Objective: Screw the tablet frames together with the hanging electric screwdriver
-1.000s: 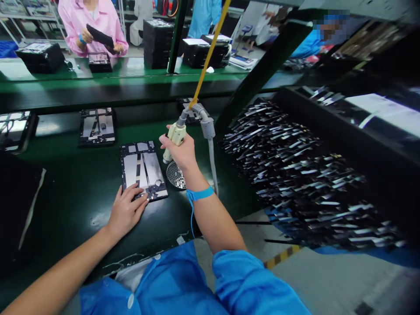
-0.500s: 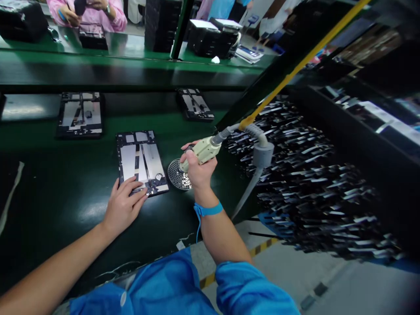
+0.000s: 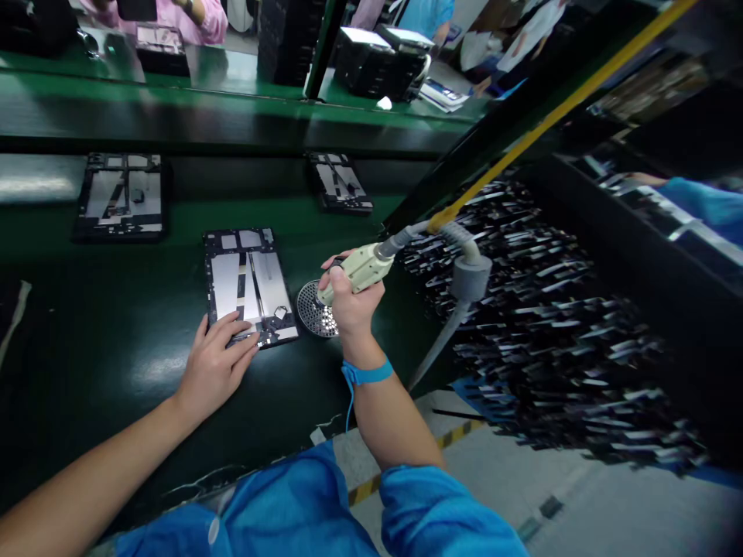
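The working end of the pale green tool [image 3: 364,267] is hard to make out, since its lower end runs down over the round perforated dish [image 3: 307,319] and whether it touches the holes cannot be told. The right hand [image 3: 355,305] is closed around the tool's body and covers part of it, as well as the dish's right edge. The left hand [image 3: 216,360] lies with its fingers loosely spread over the lower left corner of the opened flat device [image 3: 270,278], hiding that corner; whether a small part sits under the fingertips cannot be seen. The device lies flat on the dark green desk [image 3: 139,309], just left of the dish, its black frame slightly turned. Inside are silvery panels, two paler rectangles along the top, a dark strip and a thin black line slanting down the middle, and a small dark-outlined loop near the lower right; the finer parts are too small to read. Two similar devices, one at the left [image 3: 121,193] and one at the back [image 3: 341,184], lie farther off. A person in a pink sleeve [image 3: 210,19] is cut off by the top edge, and the crowded glossy strips [image 3: 546,325] at right are blurred.
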A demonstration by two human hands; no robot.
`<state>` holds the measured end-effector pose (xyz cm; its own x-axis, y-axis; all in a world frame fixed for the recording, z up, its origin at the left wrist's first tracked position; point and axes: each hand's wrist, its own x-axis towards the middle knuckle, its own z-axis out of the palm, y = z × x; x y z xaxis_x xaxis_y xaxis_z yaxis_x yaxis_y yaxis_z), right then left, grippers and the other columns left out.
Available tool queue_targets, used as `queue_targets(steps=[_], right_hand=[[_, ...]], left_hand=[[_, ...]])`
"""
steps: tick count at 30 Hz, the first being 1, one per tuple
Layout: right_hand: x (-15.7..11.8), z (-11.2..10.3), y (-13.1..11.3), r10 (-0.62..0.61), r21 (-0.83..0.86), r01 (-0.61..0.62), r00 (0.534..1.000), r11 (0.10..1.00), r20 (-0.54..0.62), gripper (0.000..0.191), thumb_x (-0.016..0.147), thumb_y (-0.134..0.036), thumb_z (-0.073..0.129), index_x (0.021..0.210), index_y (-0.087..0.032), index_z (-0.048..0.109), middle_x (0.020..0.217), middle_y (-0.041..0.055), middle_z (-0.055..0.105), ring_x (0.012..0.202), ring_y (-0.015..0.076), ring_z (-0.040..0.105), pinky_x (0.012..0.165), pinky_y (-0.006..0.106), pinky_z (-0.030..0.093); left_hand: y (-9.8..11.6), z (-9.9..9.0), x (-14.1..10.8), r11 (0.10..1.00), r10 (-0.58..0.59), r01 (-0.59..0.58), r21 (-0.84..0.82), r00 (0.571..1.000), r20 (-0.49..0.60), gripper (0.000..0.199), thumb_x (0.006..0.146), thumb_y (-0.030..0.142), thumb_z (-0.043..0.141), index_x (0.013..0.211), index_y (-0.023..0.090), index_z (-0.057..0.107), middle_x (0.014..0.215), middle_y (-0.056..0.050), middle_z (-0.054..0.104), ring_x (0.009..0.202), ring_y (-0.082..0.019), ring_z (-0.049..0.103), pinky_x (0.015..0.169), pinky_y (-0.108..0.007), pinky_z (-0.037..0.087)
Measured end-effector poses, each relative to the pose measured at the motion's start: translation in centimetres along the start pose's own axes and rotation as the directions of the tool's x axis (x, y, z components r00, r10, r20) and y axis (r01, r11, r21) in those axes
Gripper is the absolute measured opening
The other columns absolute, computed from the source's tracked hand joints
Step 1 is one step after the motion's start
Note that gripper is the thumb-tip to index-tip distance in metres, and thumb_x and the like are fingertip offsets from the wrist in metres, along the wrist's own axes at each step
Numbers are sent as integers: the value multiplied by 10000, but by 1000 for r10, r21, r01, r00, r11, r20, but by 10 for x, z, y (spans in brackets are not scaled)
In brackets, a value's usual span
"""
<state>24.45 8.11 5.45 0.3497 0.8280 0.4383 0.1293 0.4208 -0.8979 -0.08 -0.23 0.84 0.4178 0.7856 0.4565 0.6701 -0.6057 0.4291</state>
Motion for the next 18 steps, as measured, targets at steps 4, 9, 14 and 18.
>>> queue_targets(steps=[4, 9, 14, 18], right_hand=[[-1, 5, -16, -10, 89, 13, 999, 996, -38, 237, 863, -332, 705, 1011, -214, 562, 867, -7, 684, 527, 88, 604, 511, 246, 519], [-26, 26, -45, -17, 256, -7, 996, 967, 93, 249, 879, -369, 678, 1054, -241, 557, 910, -5, 683, 517, 100, 620, 475, 250, 511], [-55, 42, -44, 0, 296, -102, 946, 950, 324, 275, 871, -336, 701, 1082, -233, 559, 966, 19, 686, 580, 110, 648, 571, 281, 567], [-60, 45, -36, 7, 319, -121, 941, 940, 337, 296, 876, -309, 714, 1115, -256, 549, 978, 11, 686, 558, 101, 624, 605, 302, 584]], left_hand=[[0, 2, 2, 1000, -25, 25, -4, 1000, -3, 182, 989, 215, 614, 1118, 229, 742, 1216, -86, 699, 1295, -304, 586, 1126, -628, 372], [-2, 5, 3, 999, -31, 31, -19, 999, -7, 188, 995, 230, 613, 1138, 249, 734, 1214, -74, 704, 1297, -288, 583, 1131, -599, 362], [-2, 4, 2, 1000, -24, 24, -14, 1000, -11, 203, 999, 239, 609, 1165, 258, 725, 1222, -72, 701, 1301, -291, 578, 1124, -597, 358], [-1, 3, 3, 1000, -29, 29, -7, 999, -15, 204, 999, 240, 606, 1163, 255, 727, 1208, -69, 704, 1296, -287, 580, 1131, -584, 356]])
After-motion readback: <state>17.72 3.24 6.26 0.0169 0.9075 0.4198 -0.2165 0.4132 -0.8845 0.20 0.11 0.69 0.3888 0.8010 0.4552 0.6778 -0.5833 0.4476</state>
